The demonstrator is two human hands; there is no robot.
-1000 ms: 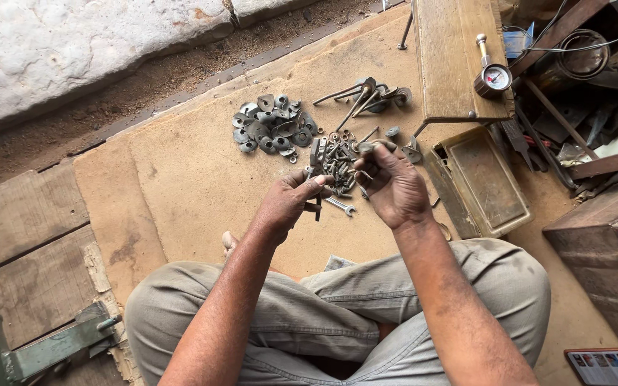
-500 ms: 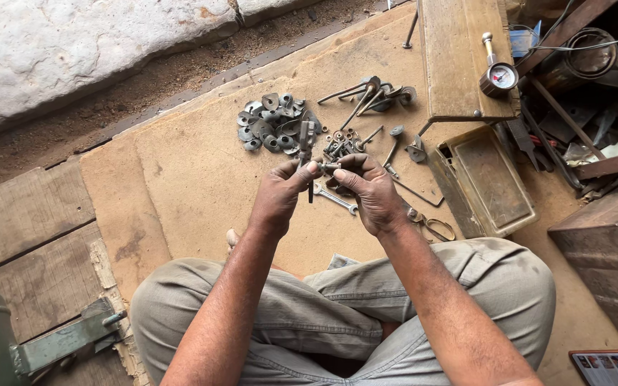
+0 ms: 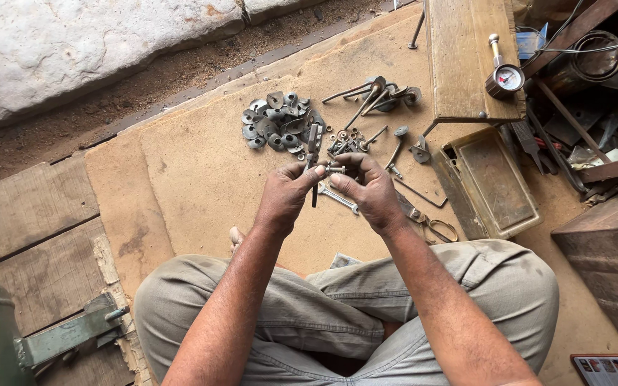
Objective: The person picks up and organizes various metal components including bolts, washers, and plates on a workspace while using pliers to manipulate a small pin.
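Note:
I sit cross-legged on a brown board (image 3: 194, 179) on the floor. My left hand (image 3: 284, 196) pinches a slim dark metal bar (image 3: 313, 154) that stands upright between my hands. My right hand (image 3: 372, 189) grips a small bolt (image 3: 335, 169) and presses it sideways against the bar. Just beyond my hands lie a heap of grey washers and discs (image 3: 275, 129), a cluster of small nuts (image 3: 345, 139) and several long-stemmed bolts (image 3: 370, 93). A spanner (image 3: 337, 198) lies under my hands.
A wooden plank (image 3: 459, 57) carries a round pressure gauge (image 3: 506, 77). To the right sit a shallow metal tray (image 3: 495, 182), scissors (image 3: 430, 225) and a jumble of tools (image 3: 581, 121). A green metal object (image 3: 8, 343) is at lower left, and stone and dirt lie beyond the board.
My hands have come together off the pile of parts. The bar now stands upright between them and my right hand has brought the bolt up against it.

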